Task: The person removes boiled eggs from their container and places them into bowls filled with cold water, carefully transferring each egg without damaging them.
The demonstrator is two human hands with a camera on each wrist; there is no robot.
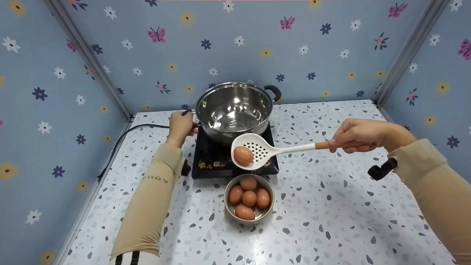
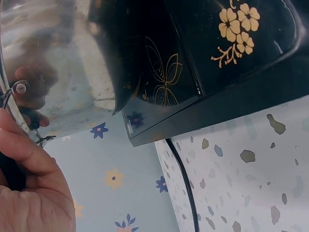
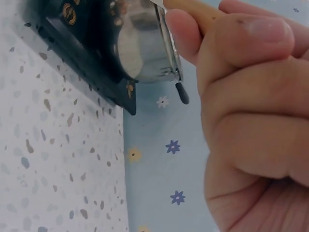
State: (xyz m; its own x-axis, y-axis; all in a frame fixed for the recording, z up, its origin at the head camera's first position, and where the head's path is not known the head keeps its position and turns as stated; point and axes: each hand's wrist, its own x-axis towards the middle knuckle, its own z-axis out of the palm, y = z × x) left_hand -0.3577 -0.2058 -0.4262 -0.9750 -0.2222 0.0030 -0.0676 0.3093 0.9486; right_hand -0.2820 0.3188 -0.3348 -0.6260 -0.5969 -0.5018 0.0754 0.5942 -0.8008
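My right hand (image 1: 358,135) grips the wooden handle of a white slotted skimmer (image 1: 260,150), which carries one brown egg (image 1: 243,155) in its bowl. In the head view the skimmer overlaps the front of a black induction cooktop (image 1: 235,173). A steel pot (image 1: 235,106) with nothing in it stands on that cooktop. My left hand (image 1: 181,125) holds the pot's left black handle, its fingers curled round it in the left wrist view. Nearer to me, a small metal bowl (image 1: 226,206) contains several brown eggs (image 1: 249,198).
A black power cord (image 1: 143,125) runs left from behind my left hand and over the table's edge. The speckled white table (image 1: 323,221) is bounded by flowered blue wall panels (image 1: 235,48). The pot's right handle (image 1: 274,92) sticks out at the back right.
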